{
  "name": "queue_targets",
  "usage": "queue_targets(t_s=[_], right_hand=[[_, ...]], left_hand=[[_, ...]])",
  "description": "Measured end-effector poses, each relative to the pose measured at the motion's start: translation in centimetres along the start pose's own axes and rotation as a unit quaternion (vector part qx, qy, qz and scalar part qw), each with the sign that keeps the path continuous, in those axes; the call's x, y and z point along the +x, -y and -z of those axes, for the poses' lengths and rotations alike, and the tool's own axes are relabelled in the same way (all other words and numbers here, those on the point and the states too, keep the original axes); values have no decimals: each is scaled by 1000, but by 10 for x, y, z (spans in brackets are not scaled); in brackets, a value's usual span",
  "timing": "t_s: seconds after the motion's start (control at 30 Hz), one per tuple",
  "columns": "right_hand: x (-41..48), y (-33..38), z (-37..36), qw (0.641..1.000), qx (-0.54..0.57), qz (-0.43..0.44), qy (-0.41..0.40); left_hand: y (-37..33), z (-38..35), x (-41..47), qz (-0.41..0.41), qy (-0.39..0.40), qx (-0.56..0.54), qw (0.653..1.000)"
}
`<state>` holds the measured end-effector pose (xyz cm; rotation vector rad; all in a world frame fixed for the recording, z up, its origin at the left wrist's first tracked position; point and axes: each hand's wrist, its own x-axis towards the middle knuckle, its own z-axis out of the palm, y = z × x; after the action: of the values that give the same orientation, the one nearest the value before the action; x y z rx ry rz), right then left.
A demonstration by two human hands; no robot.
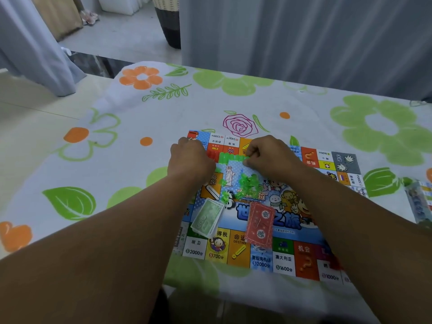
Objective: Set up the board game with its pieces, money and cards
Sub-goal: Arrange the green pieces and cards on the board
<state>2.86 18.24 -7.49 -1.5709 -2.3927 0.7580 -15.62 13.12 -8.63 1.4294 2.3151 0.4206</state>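
The board (284, 258) already lies flat on the counter (131, 127), so that step looks done. My left hand (191, 157) and my right hand (268, 152) both pinch a strip of green plastic houses (233, 157) over the board's far side; I judge I'm snapping pieces off it. Loose green pieces (247, 183) lie scattered in the middle. Nearer me, a green money stack (207, 219) sits left of a red card stack (260, 224), both dumped on the board, not sorted. A packet (419, 202) waits at the far right. Plenty is left: pieces, money, cards.
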Motion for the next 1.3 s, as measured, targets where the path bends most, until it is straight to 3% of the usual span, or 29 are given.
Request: queue_targets(t_s=[0.7, 0.9, 1.03, 1.3], right_hand=[[-2, -2, 9, 1000, 14, -11, -3], [-15, -6, 28, 990, 50, 20, 127], [-19, -10, 22, 988, 10, 41, 148], [-15, -19, 20, 996, -9, 4, 88]], left_hand=[[1, -1, 2, -3, 2, 0, 1000], [1, -1, 1, -3, 4, 2, 1000], [0, 0, 0, 0, 5, 2, 1000], [-1, 0, 0, 1, 6, 8, 1000]])
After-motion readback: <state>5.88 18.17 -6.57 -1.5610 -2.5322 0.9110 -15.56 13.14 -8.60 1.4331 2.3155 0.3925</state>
